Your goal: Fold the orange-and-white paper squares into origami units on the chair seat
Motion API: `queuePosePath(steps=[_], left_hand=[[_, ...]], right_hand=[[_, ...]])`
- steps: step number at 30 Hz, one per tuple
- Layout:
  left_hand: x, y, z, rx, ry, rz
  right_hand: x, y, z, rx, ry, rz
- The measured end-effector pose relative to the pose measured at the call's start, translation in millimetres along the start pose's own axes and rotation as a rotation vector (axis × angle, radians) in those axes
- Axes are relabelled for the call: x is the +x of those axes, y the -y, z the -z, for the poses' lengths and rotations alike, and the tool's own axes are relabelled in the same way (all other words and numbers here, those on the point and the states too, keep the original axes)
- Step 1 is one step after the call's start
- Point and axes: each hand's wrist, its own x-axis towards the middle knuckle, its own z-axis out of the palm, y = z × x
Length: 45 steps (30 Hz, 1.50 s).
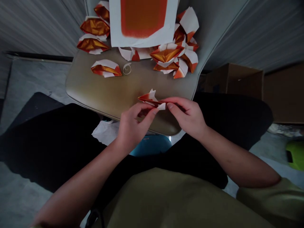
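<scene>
Both my hands pinch one small folded paper piece (150, 97), orange and white, just above the near edge of a tan chair seat (99, 91). My left hand (133, 126) grips its near side with thumb and fingers closed. From the right, my right hand (187, 115) holds the same piece, fingers pressed together on it. Finished folded paper pieces lie on the seat: one alone (106, 68) at the left, a pile (177, 53) at the back right, and more (93, 34) at the back left.
A flat sheet of orange and white paper (142, 22) leans at the back of the seat. A small paper curl (127, 68) lies near the lone piece. Cardboard boxes (239, 80) stand on the right, a green object (295, 154) at the far right, and a blue object (152, 145) under the seat edge.
</scene>
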Motion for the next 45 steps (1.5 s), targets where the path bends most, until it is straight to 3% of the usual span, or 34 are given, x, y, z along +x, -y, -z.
queuePosePath(steps=[15, 32, 45], left_hand=[[-1, 5, -16.2, -0.321, 0.012, 0.375], [3, -1, -20.3, -0.295, -0.013, 0.347], [11, 0, -23.0, -0.343, 0.010, 0.446]], right_hand=[[3, -3, -15, 0.023, -0.116, 0.071], [4, -5, -20, -0.048, -0.146, 0.206], [7, -9, -22, -0.098, -0.180, 0.298]])
